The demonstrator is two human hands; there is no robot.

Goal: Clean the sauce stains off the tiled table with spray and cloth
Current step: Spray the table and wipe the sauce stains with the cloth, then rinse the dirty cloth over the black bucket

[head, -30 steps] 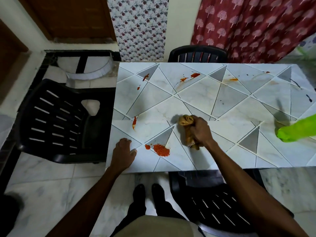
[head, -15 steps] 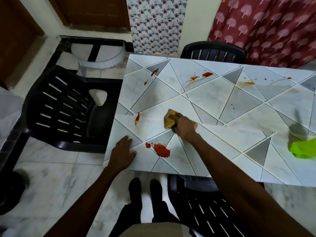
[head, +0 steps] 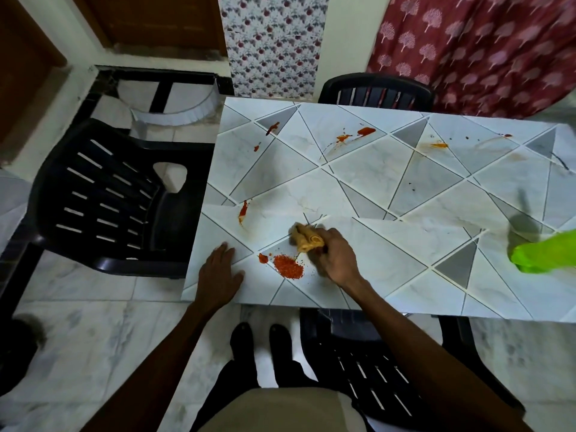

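Observation:
The tiled table [head: 374, 182] has white and grey triangles with red sauce stains. My right hand [head: 335, 255] grips a bunched yellow cloth [head: 307, 240] and presses it on the tabletop, just right of and above the large red stain [head: 288, 265]. Near the table's front-left corner, my left hand [head: 218, 275] rests flat with fingers spread. A smaller red streak [head: 243, 210] lies at the left edge, and more red stains [head: 366, 131] sit toward the far side. The green spray bottle [head: 544, 252] lies blurred at the right edge.
A black plastic chair [head: 109, 198] stands left of the table, another black chair [head: 375, 92] at the far side, and a third chair [head: 374, 369] under the near edge beside my legs. A red patterned curtain [head: 483, 48] hangs behind. The floor is marble.
My right hand has moved the cloth toward me and slightly right, down beside the large red stain. My left hand stays planted at the corner. The camera view has shifted a little.

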